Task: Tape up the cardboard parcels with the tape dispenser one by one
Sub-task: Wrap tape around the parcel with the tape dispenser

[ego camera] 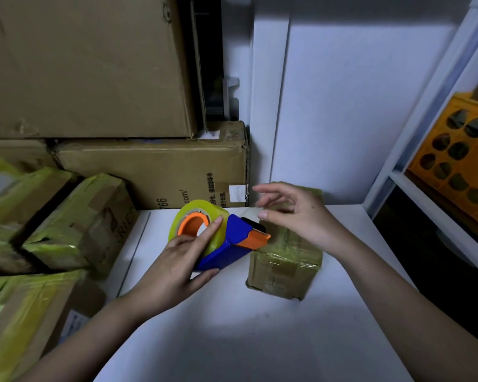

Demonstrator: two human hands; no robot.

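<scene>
While left hand (177, 260) grips dispenser (221, 244), parcel (284, 260) leaves white table (260, 340) bare nearside.

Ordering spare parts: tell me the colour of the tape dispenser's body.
Blue plastic tape dispenser: blue body, orange hub and cutter guard, seen in the head view.

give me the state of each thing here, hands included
tape dispenser: gripped, tilted, nose at the parcel
tape roll: mounted on dispenser
small parcel: on table, tape-wrapped
left hand: gripping dispenser
right hand: open above parcel
parcels at left: taped, piled
</scene>
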